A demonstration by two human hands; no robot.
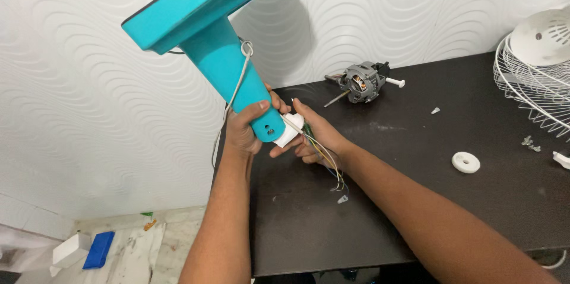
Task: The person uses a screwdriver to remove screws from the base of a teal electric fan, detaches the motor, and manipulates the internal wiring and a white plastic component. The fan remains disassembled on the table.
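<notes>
My left hand (244, 128) grips the narrow neck of a turquoise fan stand (221, 52), held upside down so that its flat base points up and left. A white cord (237, 85) runs down along the neck. My right hand (314, 135) holds a small white plastic part (290, 129) at the neck's lower end, and several thin coloured wires (330, 165) trail from it over my wrist toward the black table (415, 159).
A grey fan motor (363, 81) with its shaft lies at the table's back edge. A white round cap (465, 162), small screws (530, 143) and a white wire fan guard (534, 76) sit to the right. On the floor at left lie a blue and a white block (89, 250).
</notes>
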